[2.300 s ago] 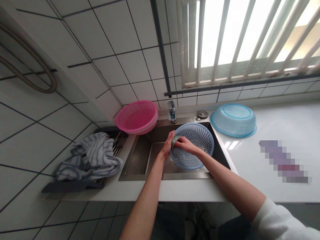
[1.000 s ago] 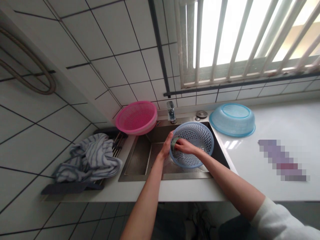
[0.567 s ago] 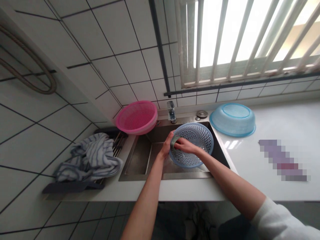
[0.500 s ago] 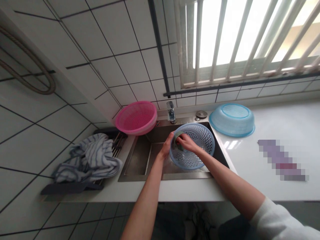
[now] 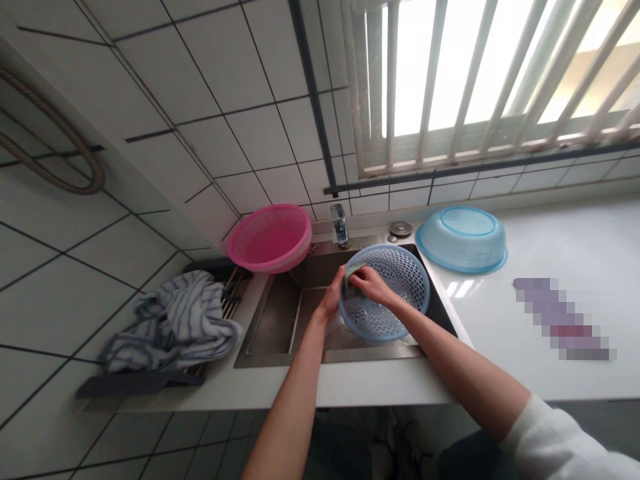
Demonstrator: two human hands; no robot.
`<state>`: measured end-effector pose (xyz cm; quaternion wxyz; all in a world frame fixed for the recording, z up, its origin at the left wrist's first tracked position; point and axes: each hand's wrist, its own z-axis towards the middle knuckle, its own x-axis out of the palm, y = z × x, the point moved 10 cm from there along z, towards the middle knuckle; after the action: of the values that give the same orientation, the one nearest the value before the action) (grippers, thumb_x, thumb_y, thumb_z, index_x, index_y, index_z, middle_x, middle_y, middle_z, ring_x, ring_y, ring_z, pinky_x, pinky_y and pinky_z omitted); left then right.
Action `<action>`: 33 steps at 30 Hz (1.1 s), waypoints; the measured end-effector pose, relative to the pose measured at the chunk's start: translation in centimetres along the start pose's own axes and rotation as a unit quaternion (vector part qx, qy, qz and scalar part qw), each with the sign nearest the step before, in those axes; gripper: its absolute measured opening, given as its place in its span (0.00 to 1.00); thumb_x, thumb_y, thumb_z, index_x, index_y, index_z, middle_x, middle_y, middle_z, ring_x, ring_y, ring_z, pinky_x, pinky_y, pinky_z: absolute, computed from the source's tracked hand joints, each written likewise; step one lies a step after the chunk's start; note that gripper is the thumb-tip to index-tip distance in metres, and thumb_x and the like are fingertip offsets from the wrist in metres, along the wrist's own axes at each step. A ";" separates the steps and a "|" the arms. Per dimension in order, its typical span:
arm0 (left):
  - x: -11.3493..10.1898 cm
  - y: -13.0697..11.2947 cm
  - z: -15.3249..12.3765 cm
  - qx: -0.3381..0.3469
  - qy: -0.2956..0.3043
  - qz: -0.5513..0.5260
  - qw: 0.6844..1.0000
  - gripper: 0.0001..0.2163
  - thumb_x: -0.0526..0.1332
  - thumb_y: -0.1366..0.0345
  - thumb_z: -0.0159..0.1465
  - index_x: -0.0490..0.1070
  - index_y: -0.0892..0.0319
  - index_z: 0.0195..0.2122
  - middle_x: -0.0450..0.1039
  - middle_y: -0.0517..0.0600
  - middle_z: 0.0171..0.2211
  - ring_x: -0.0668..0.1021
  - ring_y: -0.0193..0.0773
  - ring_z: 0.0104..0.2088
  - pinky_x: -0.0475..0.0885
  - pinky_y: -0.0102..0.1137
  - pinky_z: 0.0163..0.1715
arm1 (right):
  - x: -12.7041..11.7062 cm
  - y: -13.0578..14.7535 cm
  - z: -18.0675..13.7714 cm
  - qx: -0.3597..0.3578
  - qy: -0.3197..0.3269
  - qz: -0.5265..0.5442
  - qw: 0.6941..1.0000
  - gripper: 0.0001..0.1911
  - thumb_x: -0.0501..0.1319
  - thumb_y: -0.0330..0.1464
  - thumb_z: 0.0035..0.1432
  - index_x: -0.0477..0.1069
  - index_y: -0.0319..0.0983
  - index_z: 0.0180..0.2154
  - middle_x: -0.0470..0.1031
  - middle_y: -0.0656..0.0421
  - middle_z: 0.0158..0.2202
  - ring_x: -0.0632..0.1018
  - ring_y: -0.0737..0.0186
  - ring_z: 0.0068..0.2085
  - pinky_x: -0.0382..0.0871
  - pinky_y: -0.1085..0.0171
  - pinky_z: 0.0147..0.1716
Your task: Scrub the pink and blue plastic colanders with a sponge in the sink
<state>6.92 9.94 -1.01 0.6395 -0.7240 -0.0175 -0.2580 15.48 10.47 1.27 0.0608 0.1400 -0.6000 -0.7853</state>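
A pale blue perforated colander (image 5: 395, 293) is tilted over the steel sink (image 5: 280, 320). My left hand (image 5: 333, 297) grips the colander's left rim from outside. My right hand (image 5: 367, 285) is closed on a greenish scouring pad (image 5: 351, 272) and presses it against the inner wall of the colander near that same rim. The pad is mostly covered by my fingers.
A pink colander (image 5: 270, 238) rests on the sink's back left corner. A light blue basin (image 5: 461, 238) lies upside down on the white counter (image 5: 525, 267) to the right. A striped towel (image 5: 175, 323) lies on a dark drying rack at left. The tap (image 5: 339, 223) stands behind the sink.
My right hand with the pad has slid a little up along the colander's inner wall near the rim. The left hand keeps its hold; the colander has barely shifted.
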 end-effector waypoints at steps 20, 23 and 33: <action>-0.3 -0.8 -0.2 -0.001 -0.019 0.028 0.999 0.30 0.63 0.39 0.64 0.80 0.60 0.53 0.83 0.54 0.49 0.78 0.55 0.58 0.64 0.44 0.65 | 3.9 0.2 -1.4 0.033 0.170 0.082 0.981 0.08 0.63 0.36 0.53 0.74 0.38 0.30 0.73 0.60 0.29 0.72 0.63 0.32 0.69 0.64 0.35; 0.0 -1.0 -0.1 0.012 -0.011 0.017 1.000 0.28 0.65 0.42 0.64 0.79 0.58 0.55 0.82 0.53 0.51 0.77 0.53 0.60 0.62 0.43 0.67 | 2.1 0.3 -0.6 0.032 0.091 0.105 0.990 0.11 0.62 0.39 0.56 0.74 0.38 0.32 0.75 0.59 0.31 0.73 0.61 0.33 0.69 0.64 0.37; -0.3 -0.2 -0.1 0.001 -0.008 0.004 1.000 0.28 0.64 0.41 0.65 0.78 0.58 0.56 0.81 0.52 0.54 0.75 0.52 0.62 0.60 0.42 0.69 | 2.1 -0.1 -0.8 0.034 0.071 0.037 0.996 0.11 0.61 0.38 0.54 0.70 0.39 0.24 0.70 0.61 0.25 0.68 0.64 0.28 0.62 0.66 0.30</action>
<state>6.58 9.95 -0.94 0.6407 -0.7257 -0.0198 -0.2499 13.75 9.18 0.67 0.1275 0.1746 -0.6252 -0.7500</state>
